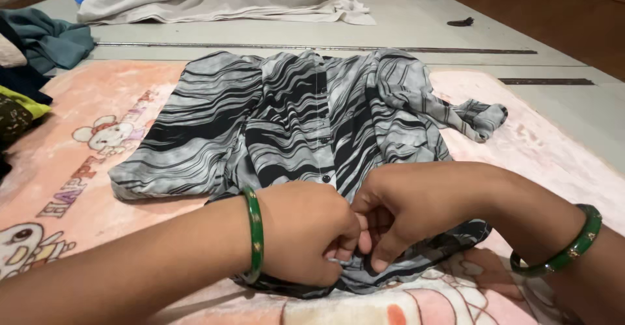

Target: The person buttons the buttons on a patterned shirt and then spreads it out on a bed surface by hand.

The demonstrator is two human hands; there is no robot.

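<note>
A grey shirt with black wavy stripes (286, 117) lies spread on a pink blanket (84, 110), buttons running down its front. My left hand (306, 234) and my right hand (403, 208) meet at the shirt's near edge, both pinching the fabric by the button line. Each wrist wears a green bangle. The shirt's near hem is partly hidden under my hands. One sleeve lies folded at the left, the other trails out to the right.
The pink blanket carries cartoon animal prints. A heap of dark, teal and yellow clothes (26, 71) lies at the left edge. A white cloth (215, 0) is bunched at the back. A small dark object (461, 22) lies on the pale floor far right.
</note>
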